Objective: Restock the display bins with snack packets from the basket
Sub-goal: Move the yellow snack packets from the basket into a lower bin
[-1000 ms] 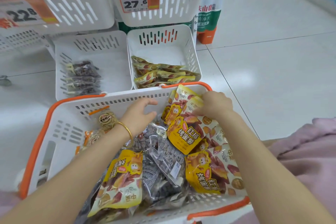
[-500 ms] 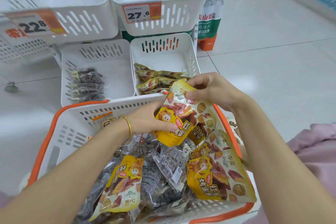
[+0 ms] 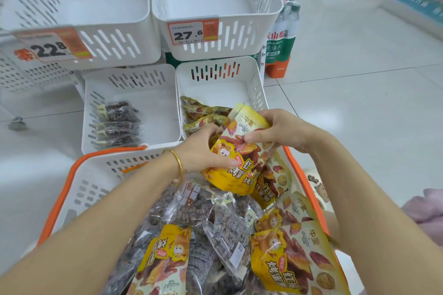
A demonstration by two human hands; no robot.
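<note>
A small stack of yellow sweet-potato snack packets (image 3: 236, 165) is lifted above the far right corner of the white, orange-rimmed basket (image 3: 72, 182). My left hand (image 3: 203, 153) grips the stack's left side, thumb on its front. My right hand (image 3: 275, 130) pinches its upper edge. The basket holds more yellow packets (image 3: 292, 268) and clear packets of dark snacks (image 3: 215, 220). Just beyond, the lower right display bin (image 3: 257, 93) has yellow packets (image 3: 203, 112) lying in it.
The lower left bin (image 3: 155, 112) holds several dark snack packets (image 3: 117, 124). Two upper bins (image 3: 215, 7) with price tags 22.8 and 27.6 overhang the lower ones. A shrink-wrapped pack of water bottles (image 3: 280, 40) stands right of the bins. Pink fabric (image 3: 429, 211) lies at the right edge.
Both hands took yellow packets from the basket's far right corner and raised them toward the lower right bin. The view moved closer to the bins.
</note>
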